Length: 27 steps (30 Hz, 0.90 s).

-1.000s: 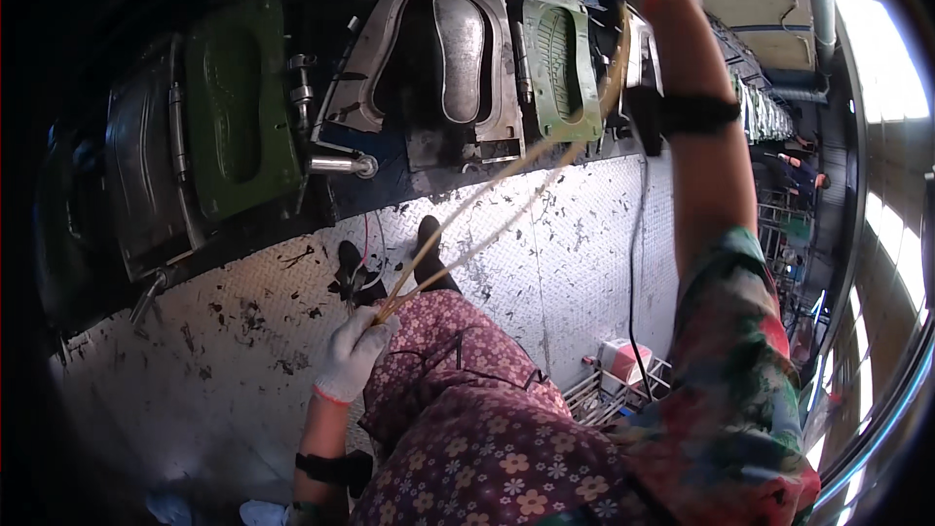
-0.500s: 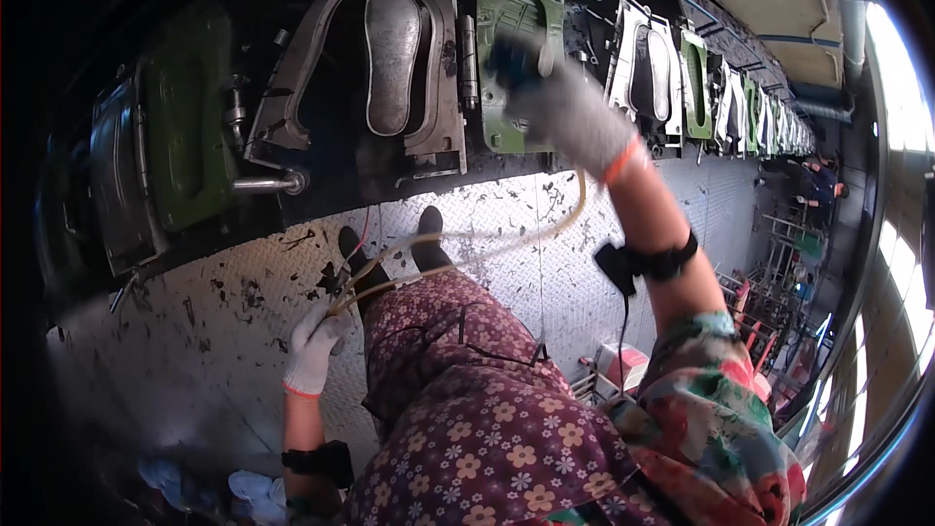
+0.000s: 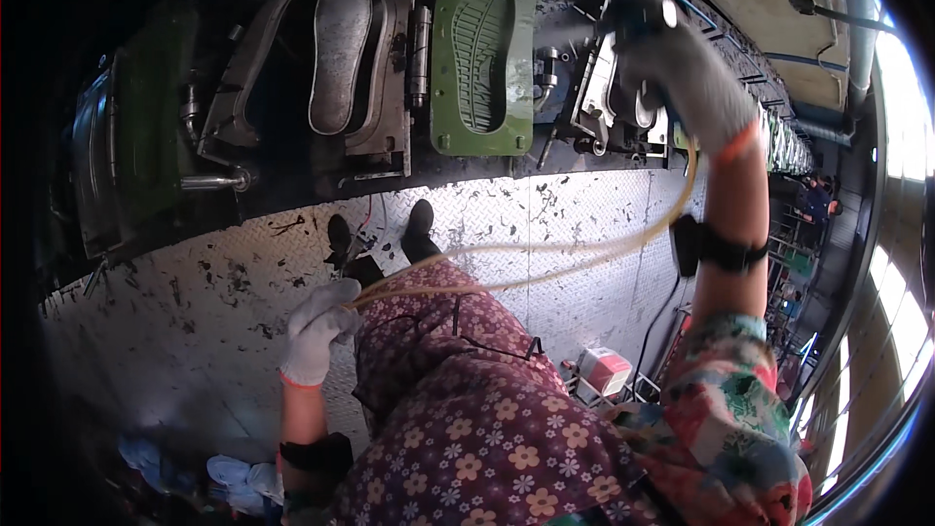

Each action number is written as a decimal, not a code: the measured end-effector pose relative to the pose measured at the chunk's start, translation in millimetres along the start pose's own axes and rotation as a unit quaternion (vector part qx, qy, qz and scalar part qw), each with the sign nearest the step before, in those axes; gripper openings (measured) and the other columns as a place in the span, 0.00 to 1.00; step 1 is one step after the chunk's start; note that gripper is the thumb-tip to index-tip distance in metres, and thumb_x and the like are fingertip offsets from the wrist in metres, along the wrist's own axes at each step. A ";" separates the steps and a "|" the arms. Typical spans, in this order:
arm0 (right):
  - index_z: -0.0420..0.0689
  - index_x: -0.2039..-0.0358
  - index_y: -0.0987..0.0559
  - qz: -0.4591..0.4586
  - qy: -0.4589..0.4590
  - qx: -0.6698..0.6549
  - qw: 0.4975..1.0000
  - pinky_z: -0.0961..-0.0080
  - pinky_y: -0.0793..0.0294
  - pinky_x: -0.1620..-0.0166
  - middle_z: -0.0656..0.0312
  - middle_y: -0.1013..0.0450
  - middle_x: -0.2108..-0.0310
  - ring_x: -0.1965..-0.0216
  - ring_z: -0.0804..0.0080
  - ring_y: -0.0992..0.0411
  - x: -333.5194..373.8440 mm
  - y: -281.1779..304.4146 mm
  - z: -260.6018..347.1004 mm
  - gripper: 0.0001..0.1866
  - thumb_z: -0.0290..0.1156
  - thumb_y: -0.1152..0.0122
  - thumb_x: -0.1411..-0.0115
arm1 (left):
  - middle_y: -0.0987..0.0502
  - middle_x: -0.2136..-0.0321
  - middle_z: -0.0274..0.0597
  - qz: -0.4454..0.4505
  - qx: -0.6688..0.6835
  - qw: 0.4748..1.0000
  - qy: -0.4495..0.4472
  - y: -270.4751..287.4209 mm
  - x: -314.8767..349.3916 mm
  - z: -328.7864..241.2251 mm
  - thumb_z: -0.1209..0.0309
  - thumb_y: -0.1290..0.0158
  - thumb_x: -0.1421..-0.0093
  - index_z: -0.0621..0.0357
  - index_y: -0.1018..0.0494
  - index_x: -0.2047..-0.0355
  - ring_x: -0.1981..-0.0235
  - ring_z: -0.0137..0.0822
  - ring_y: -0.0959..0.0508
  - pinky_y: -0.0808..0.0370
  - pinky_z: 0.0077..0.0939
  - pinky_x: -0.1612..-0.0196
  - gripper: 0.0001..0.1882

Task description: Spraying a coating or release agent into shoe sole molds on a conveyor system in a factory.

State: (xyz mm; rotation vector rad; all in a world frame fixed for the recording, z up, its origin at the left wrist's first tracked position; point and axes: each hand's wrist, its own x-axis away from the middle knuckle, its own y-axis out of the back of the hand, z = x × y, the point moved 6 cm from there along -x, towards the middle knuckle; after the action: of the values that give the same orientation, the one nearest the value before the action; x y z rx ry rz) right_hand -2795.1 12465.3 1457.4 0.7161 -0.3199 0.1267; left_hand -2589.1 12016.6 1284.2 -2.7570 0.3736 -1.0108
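Observation:
My right hand (image 3: 696,73), in a grey work glove with an orange cuff, is raised at the upper right and closed on a dark spray gun (image 3: 633,15), blurred by motion. A faint mist shows to the gun's left. It hangs over an open metal shoe-sole mould (image 3: 594,88). From there a yellowish hose (image 3: 584,247) runs down to my gloved left hand (image 3: 319,326), whose fingers are wrapped round its loops beside my apron. A green mould plate (image 3: 443,122) with a treaded sole cavity lies left of the gun. Farther left is a grey mould half (image 3: 394,127) with a foot-shaped metal core (image 3: 341,58).
More moulds (image 3: 784,141) run in a row to the far right, where another person (image 3: 816,200) stands. Below the moulds is a scrap-strewn tread-plate floor (image 3: 506,205). A red and white box (image 3: 604,370) sits right of my apron. Blue-white bundles (image 3: 234,477) lie lower left.
My right hand has swung right with the spray gun, from the green mould plate to the metal mould beside it, drawing the hose along. The view has shifted slightly; my left hand still holds the hose.

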 end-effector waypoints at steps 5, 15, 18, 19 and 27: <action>0.53 0.30 0.35 0.065 -0.158 -0.153 0.973 0.80 0.25 0.77 0.58 0.22 0.62 0.78 0.77 0.28 58.7 -41.2 -36.3 0.35 0.22 0.44 0.39 | 0.22 0.69 0.39 0.011 -0.029 0.999 0.012 -16.3 -9.6 5.0 0.76 0.51 0.42 0.68 0.23 0.49 0.70 0.29 0.24 0.28 0.23 0.63 0.21; 0.29 0.49 0.27 -0.157 0.135 -0.630 0.748 0.77 0.17 0.72 0.44 0.22 0.63 0.71 0.64 0.20 3.4 48.5 -77.2 0.19 0.26 0.44 0.39 | 0.21 0.49 0.40 0.090 -0.096 0.986 0.103 -80.3 -3.6 84.4 0.75 0.50 0.38 0.64 0.25 0.44 0.46 0.34 0.23 0.29 0.27 0.40 0.21; 0.26 0.42 0.33 -0.055 0.184 -0.776 0.600 0.76 0.09 0.65 0.39 0.25 0.48 0.50 0.53 0.19 42.7 40.6 -104.5 0.26 0.25 0.39 0.38 | 0.21 0.47 0.44 0.013 -0.343 0.937 -0.062 -128.4 -47.3 -1.9 0.73 0.50 0.35 0.65 0.26 0.43 0.42 0.39 0.23 0.31 0.31 0.36 0.21; 0.31 0.38 0.34 0.006 0.153 -0.810 0.565 0.78 0.11 0.65 0.41 0.25 0.47 0.53 0.56 0.18 56.9 22.4 -110.0 0.29 0.25 0.39 0.38 | 0.22 0.47 0.46 -0.053 -0.383 0.914 -0.119 -126.9 -73.2 -24.6 0.72 0.49 0.35 0.62 0.26 0.44 0.43 0.40 0.23 0.30 0.33 0.37 0.20; 0.48 0.27 0.45 0.213 -0.136 -0.830 0.498 0.74 0.13 0.73 0.45 0.30 0.41 0.42 0.46 0.25 181.5 -138.6 -145.6 0.46 0.25 0.36 0.44 | 0.22 0.46 0.49 -0.194 -0.557 0.745 -0.311 -151.9 -259.2 -182.1 0.61 0.44 0.38 0.52 0.24 0.45 0.46 0.49 0.21 0.26 0.38 0.41 0.21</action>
State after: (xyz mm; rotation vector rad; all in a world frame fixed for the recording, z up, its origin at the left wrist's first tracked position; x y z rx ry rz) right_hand -2557.4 12458.8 1327.8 -1.3654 -0.7272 0.1128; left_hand -2873.1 12222.6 1302.1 -4.0969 0.3522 0.4125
